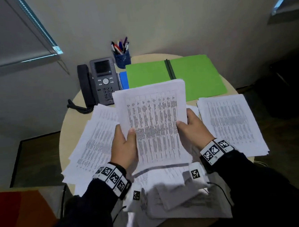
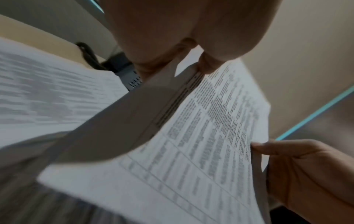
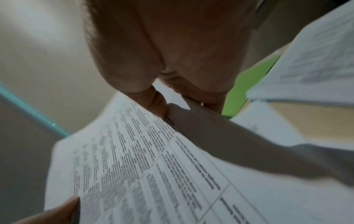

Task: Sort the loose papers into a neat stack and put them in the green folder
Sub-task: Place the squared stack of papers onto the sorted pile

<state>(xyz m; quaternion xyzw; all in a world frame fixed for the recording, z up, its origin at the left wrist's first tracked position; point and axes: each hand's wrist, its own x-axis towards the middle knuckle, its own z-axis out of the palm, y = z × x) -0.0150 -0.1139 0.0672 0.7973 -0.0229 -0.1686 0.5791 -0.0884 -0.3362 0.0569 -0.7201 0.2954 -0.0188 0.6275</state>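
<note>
A bundle of printed papers (image 1: 154, 120) stands nearly upright above the round table's middle. My left hand (image 1: 125, 144) grips its left edge, thumb on the front sheet. My right hand (image 1: 193, 125) grips its right edge the same way. In the left wrist view the papers (image 2: 191, 151) run between my left hand (image 2: 191, 50) and my right hand (image 2: 298, 163). The right wrist view shows my right hand (image 3: 168, 72) pinching the sheets (image 3: 143, 174). The green folder (image 1: 196, 76) lies open and flat behind the bundle. Loose papers (image 1: 93, 143) spread at the left, another pile (image 1: 231, 122) at the right, and more (image 1: 179, 197) near me.
A desk phone (image 1: 99, 81) sits at the table's back left with its coiled cord (image 1: 77, 107). A blue pen cup (image 1: 122, 58) stands behind the folder, and a blue spiral notebook (image 1: 123, 80) lies under the folder's left edge. The round table's (image 1: 68, 120) edge curves at the left.
</note>
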